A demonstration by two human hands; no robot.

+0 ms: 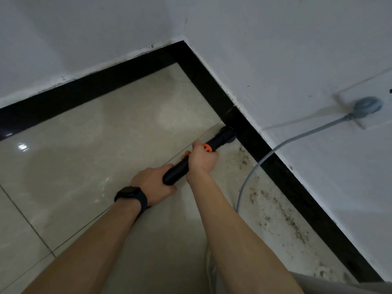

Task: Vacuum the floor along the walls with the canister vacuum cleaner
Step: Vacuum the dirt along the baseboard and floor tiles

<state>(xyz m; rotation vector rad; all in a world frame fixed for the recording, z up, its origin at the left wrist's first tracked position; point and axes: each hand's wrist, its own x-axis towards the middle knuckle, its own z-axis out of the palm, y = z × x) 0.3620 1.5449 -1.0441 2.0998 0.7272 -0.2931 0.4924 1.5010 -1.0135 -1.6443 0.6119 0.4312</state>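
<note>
Left hand [153, 183], right hand [202, 159]: fingers [168, 167] clamped round black wand [177, 169], orange collar [207, 147]; nozzle [228, 134] at skirting [275, 162].

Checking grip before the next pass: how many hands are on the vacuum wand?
2. The left hand grips the near end of the wand; the right hand grips it farther down, just behind the orange collar. Both are in plain view.

I log the vacuum wand [177, 170] — black tube, orange collar [207, 147] midway — slanting down to the floor [106, 134], its round nozzle [228, 135] set just beside the black skirting [292, 187]. Dark grit [263, 196] speckles the glossy beige tiling along that skirting.
</note>
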